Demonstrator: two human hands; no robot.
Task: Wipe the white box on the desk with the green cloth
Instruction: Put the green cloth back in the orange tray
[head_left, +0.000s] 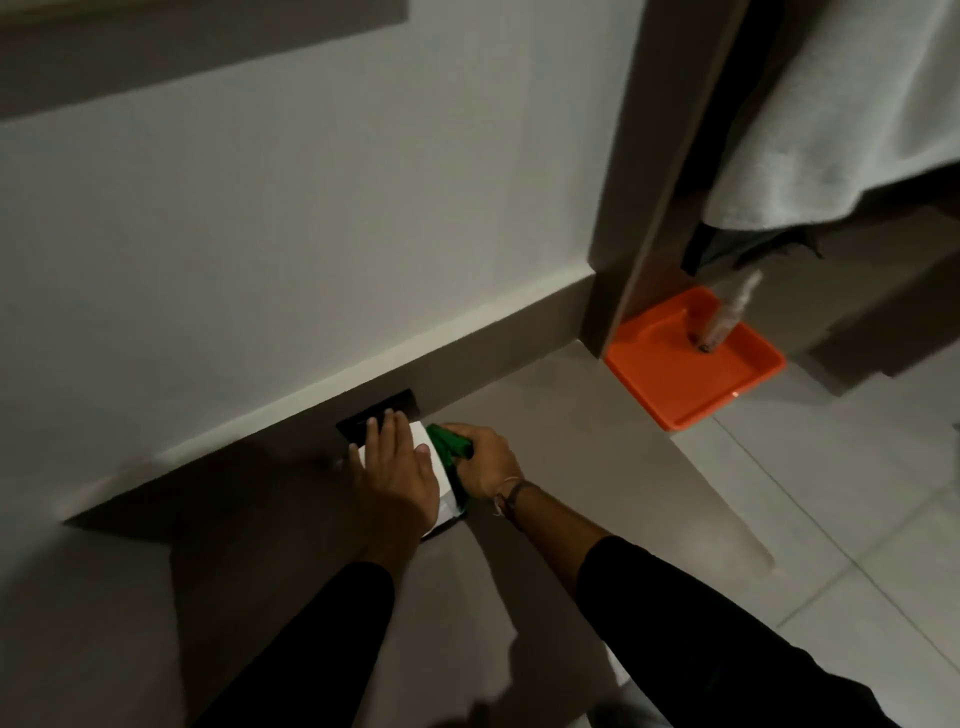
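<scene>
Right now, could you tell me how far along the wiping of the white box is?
Done: the green cloth is picked up and bunched in the right hand, and the left hand lies flat on the white box, steadying it on the desk. In hand: the cloth is pressed against the box's right side. Left: how much of the box is already wiped cannot be judged from this picture.

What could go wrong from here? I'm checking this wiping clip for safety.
The white box sits close to the desk corner, so a hard push from the green cloth in the right hand could slide it off. The left hand covers most of the top, which may go unwiped.
</scene>
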